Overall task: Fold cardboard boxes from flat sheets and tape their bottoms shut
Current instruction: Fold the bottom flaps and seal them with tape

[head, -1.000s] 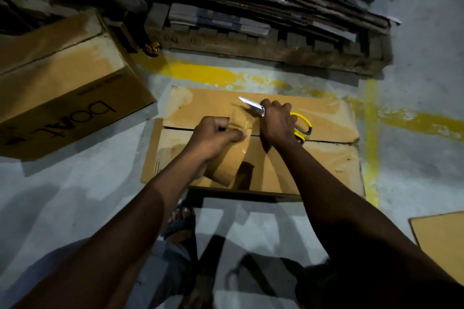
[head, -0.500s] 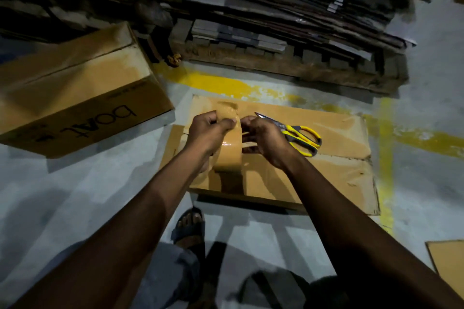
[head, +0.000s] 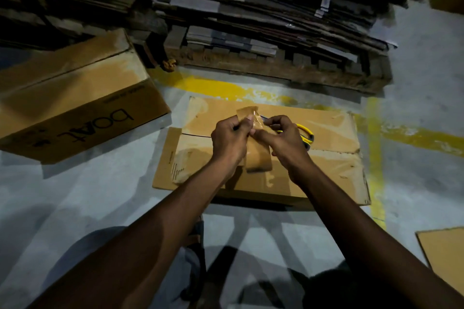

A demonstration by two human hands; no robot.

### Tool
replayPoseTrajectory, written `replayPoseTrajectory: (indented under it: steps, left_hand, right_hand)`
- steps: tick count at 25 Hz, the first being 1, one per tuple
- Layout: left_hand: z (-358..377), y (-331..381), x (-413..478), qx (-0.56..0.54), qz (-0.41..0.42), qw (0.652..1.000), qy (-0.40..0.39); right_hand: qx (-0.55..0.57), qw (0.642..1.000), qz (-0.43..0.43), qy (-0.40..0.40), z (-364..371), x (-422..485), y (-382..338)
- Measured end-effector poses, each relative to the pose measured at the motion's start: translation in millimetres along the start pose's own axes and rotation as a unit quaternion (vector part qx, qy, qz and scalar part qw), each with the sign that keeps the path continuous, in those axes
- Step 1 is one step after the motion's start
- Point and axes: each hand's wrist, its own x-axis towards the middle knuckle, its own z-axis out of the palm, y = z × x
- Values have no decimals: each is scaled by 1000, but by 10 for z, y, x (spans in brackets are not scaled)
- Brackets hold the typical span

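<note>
Both forearms reach forward from the lower edge of the view and converge over the work. A loose cardboard sheet (head: 444,256) lies on the floor at near right, well apart from the hands.

The left hand (head: 229,142) and right hand (head: 285,142) meet knuckle to knuckle above the box (head: 331,173), wrists straight, palms turned inward. The fingers of each hand are curled narrow and pinch the brown tape (head: 258,159) between thumb and fingertips. One tape end stands up above the left thumb; the rest hangs down between the wrists. It cannot be told whether the lower part is a roll or a loose length. The two-handed pinch probably keeps the adhesive face from folding onto itself before it is laid.

The box rests on the floor with its bottom flaps closed and facing up, the seam exposed for taping. The scissors (head: 305,133) lie on the far flap just behind the right hand, within reach.

Further left sits a printed box (head: 82,108). Beyond, a pallet (head: 276,68) carries stacked flat sheets (head: 263,15).
</note>
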Motion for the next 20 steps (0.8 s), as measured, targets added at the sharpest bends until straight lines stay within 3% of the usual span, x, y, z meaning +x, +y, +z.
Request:
replayPoseTrajectory:
  steps: [2,5,8,16,20]
  left_hand:
    - [30,-26,11,-18,-1,1000,19]
    - [-10,-12,70,5,30,997,67]
    - [-186,10,253,-6,23,994,104]
    - [-285,-19,362,-65,-59,996,-16]
    - [-334,-55,381,83,28,995,-42]
  right_hand:
    - [-22,1000,-12,3,41,-44,12]
    - [43,995,-20,-83,98,-65,12]
    - [-22,989,-68,-127,23,-17,7]
    - [-100,982,-98,-124,-56,34,53]
    - [-127,978,-99,-133,-109,99,115]
